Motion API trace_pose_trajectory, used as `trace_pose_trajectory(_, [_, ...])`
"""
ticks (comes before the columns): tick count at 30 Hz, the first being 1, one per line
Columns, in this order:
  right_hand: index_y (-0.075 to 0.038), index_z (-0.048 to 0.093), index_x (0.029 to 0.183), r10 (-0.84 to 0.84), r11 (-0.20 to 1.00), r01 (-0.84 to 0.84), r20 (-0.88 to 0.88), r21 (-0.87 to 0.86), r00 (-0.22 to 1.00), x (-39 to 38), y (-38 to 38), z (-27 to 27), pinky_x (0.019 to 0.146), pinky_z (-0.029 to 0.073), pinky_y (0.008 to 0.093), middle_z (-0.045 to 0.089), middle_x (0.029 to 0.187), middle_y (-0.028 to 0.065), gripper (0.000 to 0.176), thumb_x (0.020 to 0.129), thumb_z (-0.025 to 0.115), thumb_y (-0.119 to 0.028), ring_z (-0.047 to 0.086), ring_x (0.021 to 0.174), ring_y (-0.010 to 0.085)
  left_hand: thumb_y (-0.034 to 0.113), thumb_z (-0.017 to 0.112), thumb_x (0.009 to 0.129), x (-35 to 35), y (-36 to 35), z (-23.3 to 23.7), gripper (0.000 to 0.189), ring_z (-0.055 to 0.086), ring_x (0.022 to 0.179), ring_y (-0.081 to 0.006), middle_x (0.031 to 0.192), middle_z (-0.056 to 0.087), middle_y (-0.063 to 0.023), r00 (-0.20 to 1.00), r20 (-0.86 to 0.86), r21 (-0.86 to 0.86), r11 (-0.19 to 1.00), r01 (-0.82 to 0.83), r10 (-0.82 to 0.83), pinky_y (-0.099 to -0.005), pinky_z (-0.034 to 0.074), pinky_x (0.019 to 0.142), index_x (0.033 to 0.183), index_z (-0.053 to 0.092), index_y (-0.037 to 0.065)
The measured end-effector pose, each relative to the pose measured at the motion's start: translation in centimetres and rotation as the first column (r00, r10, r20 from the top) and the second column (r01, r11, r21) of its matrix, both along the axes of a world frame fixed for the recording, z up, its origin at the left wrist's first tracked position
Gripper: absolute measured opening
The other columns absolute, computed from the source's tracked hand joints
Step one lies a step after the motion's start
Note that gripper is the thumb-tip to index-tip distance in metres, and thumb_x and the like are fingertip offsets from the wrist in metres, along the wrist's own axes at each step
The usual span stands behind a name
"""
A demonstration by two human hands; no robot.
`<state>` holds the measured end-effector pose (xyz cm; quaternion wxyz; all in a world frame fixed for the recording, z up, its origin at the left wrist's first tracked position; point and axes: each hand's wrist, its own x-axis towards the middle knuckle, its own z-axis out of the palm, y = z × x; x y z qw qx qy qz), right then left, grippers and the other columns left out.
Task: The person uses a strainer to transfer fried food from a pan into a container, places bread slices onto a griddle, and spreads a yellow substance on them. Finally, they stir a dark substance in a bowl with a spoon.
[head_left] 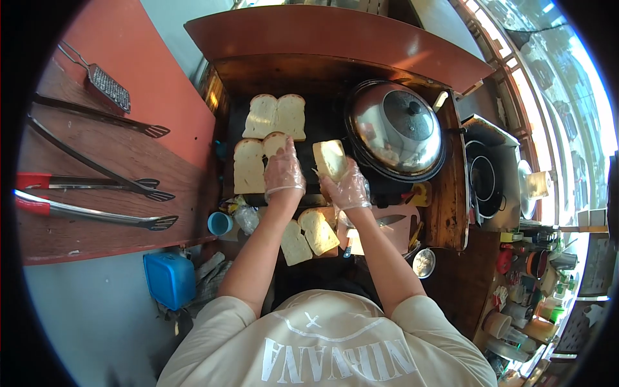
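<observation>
Both of my hands wear clear plastic gloves over a dark griddle [322,122]. My left hand [284,171] has its fingers on the right edge of a bread slice [273,142], partly covering it. Another bread slice [248,168] lies flat just left of it. Behind these, two more slices [276,117] lie side by side. My right hand [346,187] grips a tilted, yellowish bread slice [330,158] by its near end, above the griddle. Closer to my body, a pair of slices [309,237] rests side by side, the right one yellowish on top.
A large lidded pan [394,129] stands right of my hands. A knife [387,220] lies on a pink board [403,232]. A blue cup [220,223] is at the left. Several tongs [97,182] and a grater [108,88] hang on the left panel.
</observation>
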<state>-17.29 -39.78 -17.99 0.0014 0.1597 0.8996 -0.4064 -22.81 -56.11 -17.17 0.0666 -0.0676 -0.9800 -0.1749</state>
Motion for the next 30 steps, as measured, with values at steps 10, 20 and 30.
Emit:
trace_pose_trajectory(10, [0.010, 0.044, 0.138, -0.132, 0.903, 0.129, 0.023, -0.410, 0.991, 0.7, 0.4, -0.9, 0.087, 0.054, 0.0361, 0.068, 0.112, 0.0203, 0.081, 0.077, 0.081, -0.028, 0.067, 0.099, 0.0233, 0.010, 0.074, 0.076, 1.5, 0.0, -0.3, 0.070, 0.059, 0.115, -0.0374, 0.131, 0.060, -0.0164, 0.976, 0.180, 0.008, 0.992, 0.127, -0.126, -0.0452, 0.049, 0.098, 0.140, 0.047, 0.005])
trace_pose_trajectory(20, [0.008, 0.050, 0.135, -0.178, 0.808, 0.162, 0.028, -0.566, 0.984, 0.1, 1.4, -3.7, 0.086, 0.053, 0.0352, 0.067, 0.115, 0.0195, 0.079, 0.077, 0.082, -0.035, 0.066, 0.101, 0.0230, 0.052, 0.075, 0.078, 1.8, -6.4, -2.2, 0.085, 0.048, 0.129, -0.0414, 0.148, 0.046, -0.0186, 0.993, -0.011, 0.047, 0.992, -0.114, 0.115, -0.0526, 0.037, 0.108, 0.144, 0.045, 0.007])
trace_pose_trajectory(30, [0.008, 0.049, 0.136, -0.219, 0.747, 0.171, 0.006, -0.643, 0.976, 0.8, 0.8, -3.7, 0.093, 0.049, 0.0345, 0.065, 0.120, 0.0191, 0.075, 0.080, 0.078, -0.033, 0.063, 0.107, 0.0229, 0.034, 0.056, 0.093, 1.4, -0.6, -2.5, 0.059, 0.029, 0.146, -0.0364, 0.156, 0.040, -0.0092, 0.974, 0.120, -0.195, 0.958, 0.211, -0.190, -0.0619, 0.014, 0.119, 0.149, 0.046, 0.020])
